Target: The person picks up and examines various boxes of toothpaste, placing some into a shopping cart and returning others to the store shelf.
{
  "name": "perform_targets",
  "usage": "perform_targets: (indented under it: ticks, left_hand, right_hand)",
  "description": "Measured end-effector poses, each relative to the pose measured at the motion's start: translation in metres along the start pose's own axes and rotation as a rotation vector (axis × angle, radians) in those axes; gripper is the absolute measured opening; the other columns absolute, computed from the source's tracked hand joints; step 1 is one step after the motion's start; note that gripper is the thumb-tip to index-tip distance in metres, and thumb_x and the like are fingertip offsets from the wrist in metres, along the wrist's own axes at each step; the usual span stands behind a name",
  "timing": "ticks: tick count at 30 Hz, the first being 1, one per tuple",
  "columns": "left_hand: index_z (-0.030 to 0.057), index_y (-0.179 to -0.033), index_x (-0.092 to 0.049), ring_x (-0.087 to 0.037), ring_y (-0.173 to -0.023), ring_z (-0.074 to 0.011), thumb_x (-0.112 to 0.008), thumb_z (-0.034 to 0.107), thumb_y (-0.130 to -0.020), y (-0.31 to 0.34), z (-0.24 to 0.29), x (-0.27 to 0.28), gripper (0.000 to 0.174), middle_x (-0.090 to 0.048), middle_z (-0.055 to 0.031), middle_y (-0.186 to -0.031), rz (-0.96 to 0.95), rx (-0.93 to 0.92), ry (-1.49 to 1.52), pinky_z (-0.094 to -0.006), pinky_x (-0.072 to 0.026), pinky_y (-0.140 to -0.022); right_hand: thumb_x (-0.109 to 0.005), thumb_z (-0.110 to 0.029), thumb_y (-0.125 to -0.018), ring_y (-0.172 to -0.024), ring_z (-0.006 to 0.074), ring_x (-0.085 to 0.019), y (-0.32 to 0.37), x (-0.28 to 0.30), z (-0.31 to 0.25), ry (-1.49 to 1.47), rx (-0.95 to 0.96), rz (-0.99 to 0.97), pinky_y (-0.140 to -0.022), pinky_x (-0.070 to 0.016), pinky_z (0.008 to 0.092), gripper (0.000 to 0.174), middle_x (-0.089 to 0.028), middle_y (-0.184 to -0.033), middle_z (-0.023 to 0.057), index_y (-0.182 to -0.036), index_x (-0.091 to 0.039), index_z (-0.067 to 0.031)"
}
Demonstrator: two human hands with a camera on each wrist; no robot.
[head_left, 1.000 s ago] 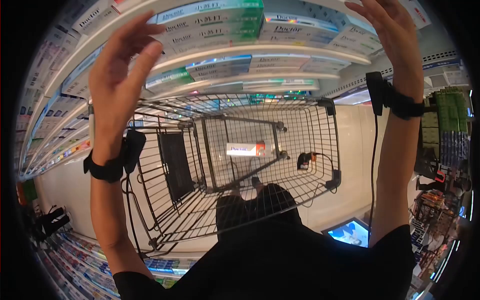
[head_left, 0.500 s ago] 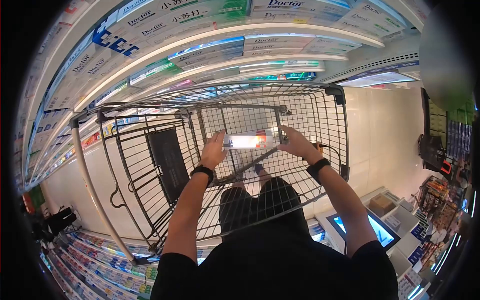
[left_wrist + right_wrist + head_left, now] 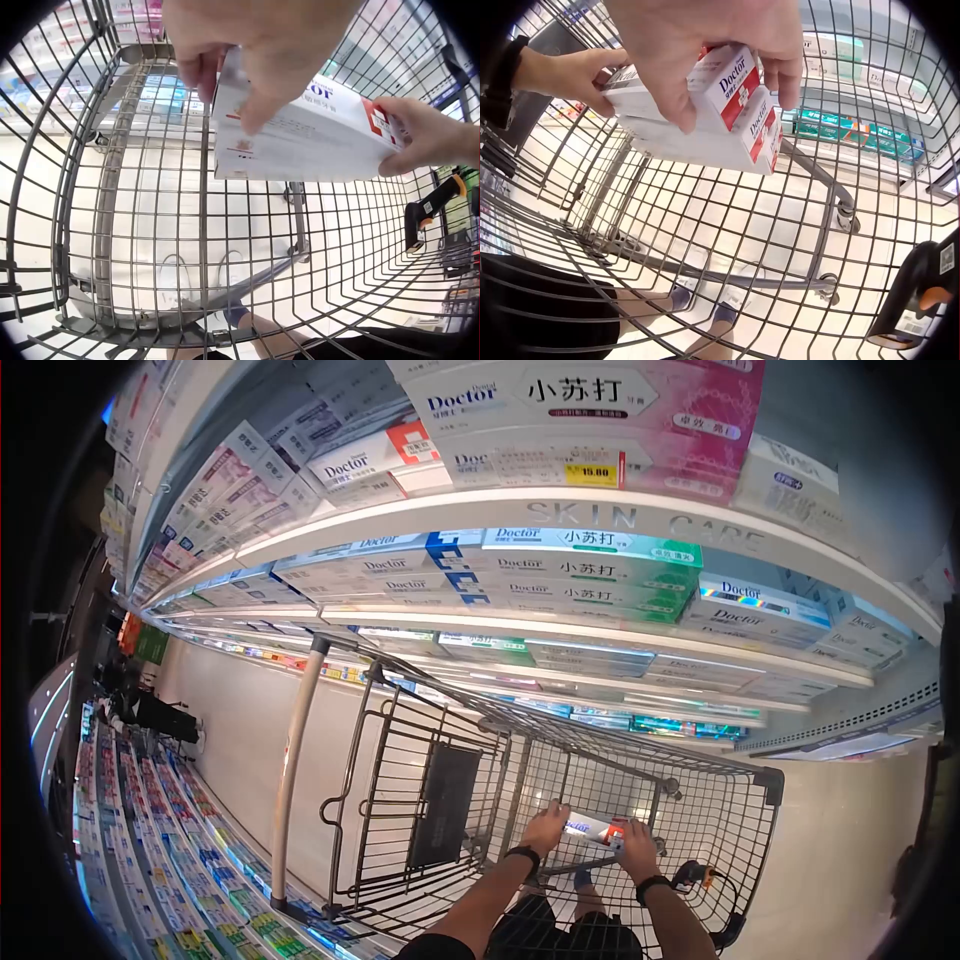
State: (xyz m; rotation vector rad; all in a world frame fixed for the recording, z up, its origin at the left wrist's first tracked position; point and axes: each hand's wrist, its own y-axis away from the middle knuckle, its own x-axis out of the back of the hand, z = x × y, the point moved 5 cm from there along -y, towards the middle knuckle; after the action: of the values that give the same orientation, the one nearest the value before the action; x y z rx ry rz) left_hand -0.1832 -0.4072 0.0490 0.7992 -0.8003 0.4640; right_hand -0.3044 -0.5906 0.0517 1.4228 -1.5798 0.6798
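Between both hands, inside a wire shopping cart, is a stack of white and red Doctor boxes. The left hand grips the left end, with thumb and fingers on either side of the boxes, as the left wrist view shows. At the other end the right hand pinches the stack, its thumb on the near side in the right wrist view. That view shows several boxes stacked, their red ends facing right. The wire floor of the cart shows under them.
A black and orange handheld device hangs at the cart's right end. Shelves of boxed goods rise beyond the cart, with a price tag on the upper one. The cart's handle stands at the left.
Both hands came down from the shelf side into the cart and now grip the boxes' ends. The head view has tilted up toward the shelves, so cart and hands sit lower and further right.
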Motion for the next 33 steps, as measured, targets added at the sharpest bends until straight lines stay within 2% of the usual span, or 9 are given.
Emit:
perform_targets:
  ticks: [5, 9, 10, 13, 16, 19, 21, 29, 33]
  left_hand:
    - [0.0061, -0.123, -0.046, -0.056, -0.107, -0.0425, -0.061, 0.003, -0.075, 0.023, 0.023, 0.048, 0.050, -0.042, -0.0228, -0.134, 0.054, -0.056, 0.118, -0.0477, -0.0508, -0.085]
    - [0.0063, -0.122, -0.047, -0.058, -0.100, -0.0436, -0.071, 0.007, -0.071, 0.064, 0.052, 0.100, 0.057, -0.044, -0.0193, -0.126, 0.133, -0.236, 0.249, -0.0470, -0.0527, -0.082]
    - [0.0046, -0.125, -0.046, -0.056, -0.106, -0.0415, -0.078, 0.012, -0.068, 0.073, 0.055, 0.106, 0.066, -0.044, -0.0191, -0.127, 0.111, -0.260, 0.277, -0.0447, -0.0518, -0.086]
    - [0.0035, -0.131, -0.042, -0.052, -0.114, -0.0385, -0.078, 0.014, -0.072, 0.108, 0.076, 0.138, 0.070, -0.045, -0.0190, -0.127, 0.143, -0.400, 0.366, -0.0407, -0.0494, -0.092]
    - [0.0023, -0.141, -0.034, -0.049, -0.120, -0.0318, -0.079, 0.020, -0.077, 0.149, 0.099, 0.182, 0.081, -0.044, -0.0193, -0.132, 0.086, -0.295, 0.582, -0.0392, -0.0473, -0.095]
    - [0.0025, -0.144, -0.030, -0.055, -0.113, -0.0274, -0.078, 0.022, -0.079, 0.182, 0.108, 0.207, 0.083, -0.043, -0.0192, -0.136, 0.073, -0.182, 0.831, -0.0380, -0.0492, -0.091]
    - [0.0026, -0.144, -0.030, -0.058, -0.109, -0.0258, -0.078, 0.022, -0.079, 0.205, 0.111, 0.221, 0.083, -0.044, -0.0190, -0.137, 0.126, -0.144, 0.984, -0.0358, -0.0500, -0.090]
    - [0.0014, -0.140, -0.035, -0.053, -0.117, -0.0208, -0.074, -0.001, -0.078, 0.281, 0.083, 0.265, 0.073, -0.046, -0.0121, -0.135, 0.311, -0.443, 1.271, -0.0306, -0.0493, -0.092]
    - [0.0005, -0.141, -0.034, -0.049, -0.123, -0.0227, -0.074, -0.011, -0.072, 0.335, 0.056, 0.309, 0.080, -0.043, -0.0129, -0.138, 0.423, -0.646, 1.283, -0.0340, -0.0457, -0.100]
  right_hand:
    - [-0.074, -0.009, -0.061, -0.104, 0.0353, -0.056, 0.006, 0.053, -0.017, -0.052, 0.008, -0.099, -0.086, -0.0516, 0.0428, 0.055, -0.055, -0.112, 0.0171, -0.112, -0.054, -0.0032]
    - [-0.078, -0.017, -0.062, -0.102, 0.0356, -0.057, 0.026, 0.103, -0.035, -0.166, 0.030, -0.191, -0.088, -0.0502, 0.0427, 0.060, -0.055, -0.112, 0.0173, -0.114, -0.054, -0.0016]
    - [-0.079, -0.019, -0.062, -0.102, 0.0359, -0.057, 0.030, 0.113, -0.038, -0.195, 0.034, -0.223, -0.088, -0.0498, 0.0426, 0.062, -0.055, -0.111, 0.0174, -0.116, -0.053, -0.0014]
    - [-0.081, -0.026, -0.064, -0.104, 0.0354, -0.057, 0.041, 0.143, -0.048, -0.281, 0.082, -0.311, -0.090, -0.0484, 0.0417, 0.068, -0.056, -0.112, 0.0184, -0.120, -0.052, -0.0009]
    - [-0.082, -0.029, -0.067, -0.106, 0.0343, -0.058, 0.057, 0.187, -0.073, -0.387, 0.019, -0.357, -0.091, -0.0480, 0.0407, 0.068, -0.057, -0.114, 0.0185, -0.121, -0.052, -0.0018]
    - [-0.085, -0.028, -0.063, -0.098, 0.0303, -0.061, 0.072, 0.220, -0.097, -0.424, 0.111, -0.262, -0.085, -0.0491, 0.0382, 0.070, -0.059, -0.108, 0.0168, -0.119, -0.054, -0.0005]
    - [-0.085, -0.032, -0.063, -0.103, 0.0325, -0.059, 0.083, 0.246, -0.119, -0.443, 0.102, -0.254, -0.089, -0.0482, 0.0397, 0.072, -0.058, -0.111, 0.0170, -0.121, -0.054, -0.0012]
    - [-0.089, -0.027, -0.059, -0.107, 0.0327, -0.058, 0.116, 0.324, -0.221, -0.409, 0.343, 0.130, -0.091, -0.0477, 0.0401, 0.080, -0.057, -0.117, 0.0169, -0.125, -0.052, -0.0025]
    - [-0.089, -0.024, -0.058, -0.114, 0.0254, -0.056, 0.125, 0.340, -0.279, -0.675, 0.313, 0.165, -0.093, -0.0488, 0.0368, 0.088, -0.059, -0.118, 0.0131, -0.132, -0.047, -0.0024]
